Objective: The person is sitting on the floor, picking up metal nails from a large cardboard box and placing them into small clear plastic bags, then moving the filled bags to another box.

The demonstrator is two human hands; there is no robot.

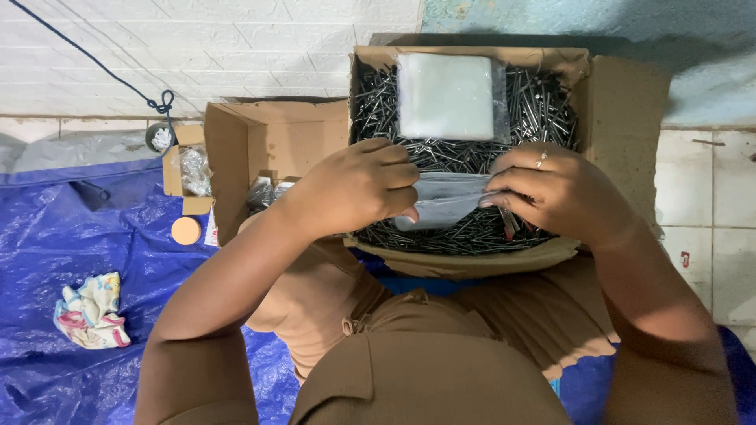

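Note:
A cardboard box [622,102] full of dark steel nails [543,110] sits in front of me. A stack of clear plastic bags [445,96] lies on top of the nails at the back. My left hand [358,189] and my right hand [555,189] both grip a small clear plastic bag [445,201] between them, just above the nails at the box's near side. The right hand also pinches a few nails against the bag's edge. A ring shows on one right finger.
A second, open cardboard box [268,145] stands to the left, holding bagged items. A small carton [185,177] with a clear bag, a round orange lid [187,230] and a crumpled patterned cloth [90,312] lie on the blue tarpaulin [47,236]. A white wall rises behind.

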